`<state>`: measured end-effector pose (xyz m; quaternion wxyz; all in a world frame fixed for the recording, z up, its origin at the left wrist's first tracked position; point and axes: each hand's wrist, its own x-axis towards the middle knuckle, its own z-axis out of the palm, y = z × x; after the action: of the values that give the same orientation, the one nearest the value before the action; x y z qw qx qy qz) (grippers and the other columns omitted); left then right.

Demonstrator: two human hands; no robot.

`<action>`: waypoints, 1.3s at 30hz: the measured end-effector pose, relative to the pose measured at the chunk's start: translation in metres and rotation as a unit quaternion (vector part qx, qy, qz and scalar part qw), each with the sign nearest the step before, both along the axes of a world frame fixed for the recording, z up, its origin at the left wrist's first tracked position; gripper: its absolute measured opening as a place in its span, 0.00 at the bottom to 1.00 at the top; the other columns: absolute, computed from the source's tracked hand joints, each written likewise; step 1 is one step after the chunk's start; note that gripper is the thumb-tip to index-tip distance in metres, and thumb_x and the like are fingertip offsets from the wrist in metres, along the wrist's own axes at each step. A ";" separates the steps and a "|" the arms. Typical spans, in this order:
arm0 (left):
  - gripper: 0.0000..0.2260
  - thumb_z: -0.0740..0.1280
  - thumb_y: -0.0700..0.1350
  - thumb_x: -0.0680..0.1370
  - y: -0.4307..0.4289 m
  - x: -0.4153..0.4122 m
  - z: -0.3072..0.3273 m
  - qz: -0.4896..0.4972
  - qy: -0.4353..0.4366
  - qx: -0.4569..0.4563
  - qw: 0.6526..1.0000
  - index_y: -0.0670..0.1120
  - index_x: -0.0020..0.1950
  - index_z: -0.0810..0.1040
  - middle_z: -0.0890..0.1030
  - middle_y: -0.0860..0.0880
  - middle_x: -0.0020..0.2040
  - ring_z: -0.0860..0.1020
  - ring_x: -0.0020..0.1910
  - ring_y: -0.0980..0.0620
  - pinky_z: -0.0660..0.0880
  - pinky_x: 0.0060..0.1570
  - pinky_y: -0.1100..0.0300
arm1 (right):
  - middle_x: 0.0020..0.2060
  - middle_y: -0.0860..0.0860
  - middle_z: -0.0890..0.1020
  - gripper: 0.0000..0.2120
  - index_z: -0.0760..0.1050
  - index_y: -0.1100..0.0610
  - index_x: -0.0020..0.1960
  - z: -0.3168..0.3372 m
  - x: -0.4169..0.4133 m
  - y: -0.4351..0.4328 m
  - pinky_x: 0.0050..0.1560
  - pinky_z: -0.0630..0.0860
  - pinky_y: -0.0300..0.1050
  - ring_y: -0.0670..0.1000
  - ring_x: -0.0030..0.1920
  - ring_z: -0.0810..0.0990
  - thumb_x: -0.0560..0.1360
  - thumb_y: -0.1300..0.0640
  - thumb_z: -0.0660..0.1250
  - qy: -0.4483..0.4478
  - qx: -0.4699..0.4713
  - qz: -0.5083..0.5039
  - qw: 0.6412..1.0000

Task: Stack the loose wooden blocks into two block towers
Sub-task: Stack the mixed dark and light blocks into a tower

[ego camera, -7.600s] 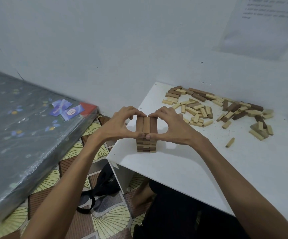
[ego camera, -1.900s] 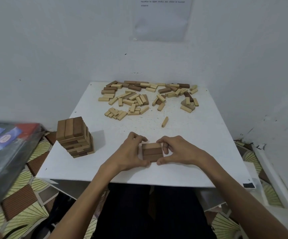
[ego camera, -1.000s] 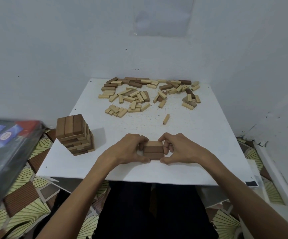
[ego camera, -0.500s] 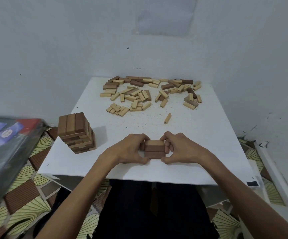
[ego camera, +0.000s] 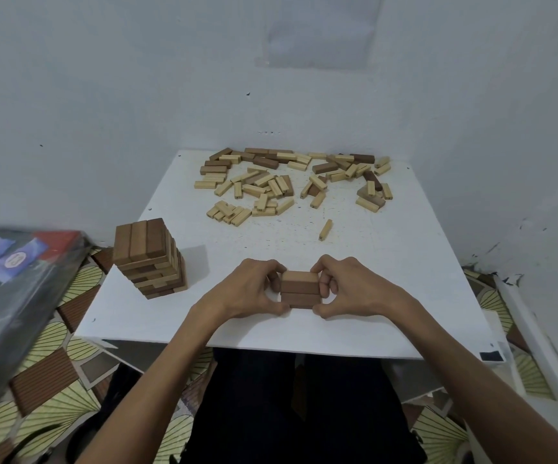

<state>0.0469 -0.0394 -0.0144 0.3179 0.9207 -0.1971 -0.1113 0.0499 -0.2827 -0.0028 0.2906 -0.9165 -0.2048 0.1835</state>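
A low row of three brown blocks (ego camera: 300, 289) lies side by side near the front of the white table (ego camera: 404, 279). My left hand (ego camera: 249, 289) grips its left end and my right hand (ego camera: 347, 288) grips its right end, fingers curled round the sides. A finished brown tower (ego camera: 148, 257) of several layers stands at the table's left edge. Several loose light and dark blocks (ego camera: 291, 182) lie scattered along the far side, and one light block (ego camera: 325, 229) lies alone in the middle.
White walls close in behind and to the right of the table. A wrapped mattress (ego camera: 10, 296) fills the left. Patterned floor tiles (ego camera: 70, 356) show beyond the table's front and left edges. My dark-clad legs sit under the front edge.
Earlier both hands squared the tower at the left; since then they have stayed on the three-block row at the front, pressing its ends. The view drifted slightly; the blocks barely moved.
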 end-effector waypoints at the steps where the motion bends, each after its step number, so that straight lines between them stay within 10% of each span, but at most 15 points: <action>1: 0.28 0.81 0.50 0.68 0.000 0.000 0.000 -0.003 0.004 0.000 1.000 0.47 0.66 0.78 0.80 0.57 0.45 0.74 0.37 0.65 0.67 0.38 0.70 | 0.42 0.43 0.81 0.27 0.70 0.50 0.61 0.000 0.000 0.000 0.42 0.69 0.32 0.39 0.42 0.75 0.67 0.50 0.78 0.002 -0.001 0.000 1.000; 28: 0.26 0.76 0.59 0.65 0.002 0.003 0.006 -0.019 -0.042 0.048 0.998 0.53 0.59 0.75 0.73 0.57 0.42 0.73 0.40 0.57 0.67 0.40 0.61 | 0.43 0.42 0.78 0.27 0.72 0.47 0.60 0.001 -0.008 0.000 0.40 0.73 0.40 0.42 0.42 0.75 0.65 0.43 0.76 -0.090 -0.025 -0.011 0.996; 39: 0.27 0.73 0.66 0.65 0.036 -0.007 0.083 0.016 -0.160 -0.028 0.987 0.57 0.61 0.79 0.71 0.61 0.61 0.69 0.64 0.60 0.71 0.61 0.58 | 0.71 0.35 0.67 0.27 0.72 0.44 0.65 0.060 0.007 0.008 0.59 0.70 0.38 0.42 0.72 0.67 0.68 0.44 0.75 -0.155 0.158 0.019 0.975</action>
<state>0.0401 -0.0030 0.0686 0.3099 0.9203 -0.2339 0.0479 0.0571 -0.2750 0.0571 0.3925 -0.8723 -0.2915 0.0099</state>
